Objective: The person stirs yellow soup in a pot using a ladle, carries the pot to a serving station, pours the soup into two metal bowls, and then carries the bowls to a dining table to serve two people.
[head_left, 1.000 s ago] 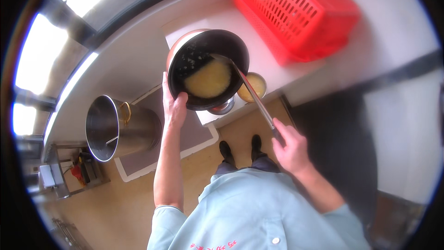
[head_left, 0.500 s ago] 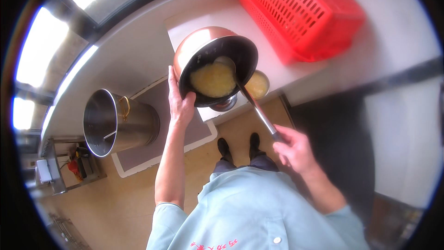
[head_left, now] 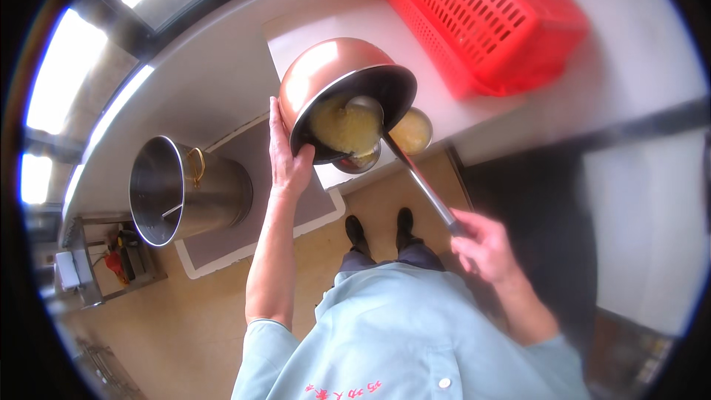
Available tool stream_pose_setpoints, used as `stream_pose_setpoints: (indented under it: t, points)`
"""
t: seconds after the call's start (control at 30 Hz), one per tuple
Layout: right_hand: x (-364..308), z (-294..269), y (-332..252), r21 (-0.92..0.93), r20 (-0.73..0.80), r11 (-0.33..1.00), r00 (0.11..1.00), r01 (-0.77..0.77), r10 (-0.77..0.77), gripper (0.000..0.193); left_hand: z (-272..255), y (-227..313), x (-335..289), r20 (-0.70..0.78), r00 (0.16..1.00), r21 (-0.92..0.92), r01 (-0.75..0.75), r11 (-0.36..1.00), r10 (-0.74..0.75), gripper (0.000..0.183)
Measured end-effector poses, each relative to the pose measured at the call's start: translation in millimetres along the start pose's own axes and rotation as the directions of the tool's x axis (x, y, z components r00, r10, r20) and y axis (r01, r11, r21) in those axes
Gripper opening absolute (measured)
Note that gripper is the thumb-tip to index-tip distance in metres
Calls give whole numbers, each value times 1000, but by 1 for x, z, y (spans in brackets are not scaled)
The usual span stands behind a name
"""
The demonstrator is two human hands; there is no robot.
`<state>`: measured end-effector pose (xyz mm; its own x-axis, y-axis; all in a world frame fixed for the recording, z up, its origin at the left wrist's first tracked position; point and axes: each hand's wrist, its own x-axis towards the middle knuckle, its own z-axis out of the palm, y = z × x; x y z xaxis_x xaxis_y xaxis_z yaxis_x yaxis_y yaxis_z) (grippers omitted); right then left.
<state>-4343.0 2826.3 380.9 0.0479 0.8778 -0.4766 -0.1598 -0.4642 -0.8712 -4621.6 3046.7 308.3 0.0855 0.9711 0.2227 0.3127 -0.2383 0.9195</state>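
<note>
Pot (head_left: 326,67): tipped, mouth down toward the wearer's side, above the counter (head_left: 348,15). Yellow mixture (head_left: 337,127) lies at its lower lip. Left hand (head_left: 291,167) grasps its left side, thumb over the rim; right hand (head_left: 483,244) is wrapped round the handle of a ladle (head_left: 421,184), head inside the pot. Below the lip: small bowl (head_left: 363,169), partly hidden. Right of the pot: filled bowl (head_left: 429,141). Risk (judged): overshoot past the small bowl, should tilt steepen or the one-handed grip slip.

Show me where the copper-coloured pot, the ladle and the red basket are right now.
Copper-coloured pot (head_left: 326,72): head view, on its outer wall.
Ladle (head_left: 419,179): head view, on its handle.
Red basket (head_left: 475,21): head view, on its slotted side.
</note>
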Motion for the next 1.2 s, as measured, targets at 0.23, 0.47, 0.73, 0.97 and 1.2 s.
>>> stream_pose_setpoints:
  t: [0.23,0.47,0.73,0.97,1.2]
  points:
    - [-10,-5,9,-104,1,993,998,64,-64,50,-1,-3,5,20,996,14,-87,996,87,92]
    - [-14,-8,17,-588,59,694,877,416,-476,52,-4,-3,8,28,996,4,-83,997,83,90]
    - [17,8,17,-832,41,411,780,373,-624,54,-7,1,7,48,995,-10,-85,996,85,91]
    - [34,14,39,-609,-25,632,785,480,-619,51,-8,-5,8,42,994,-34,-98,995,99,91]
    - [9,12,6,65,-3,998,1000,-19,19,49,-9,2,7,25,995,29,-100,995,99,91]
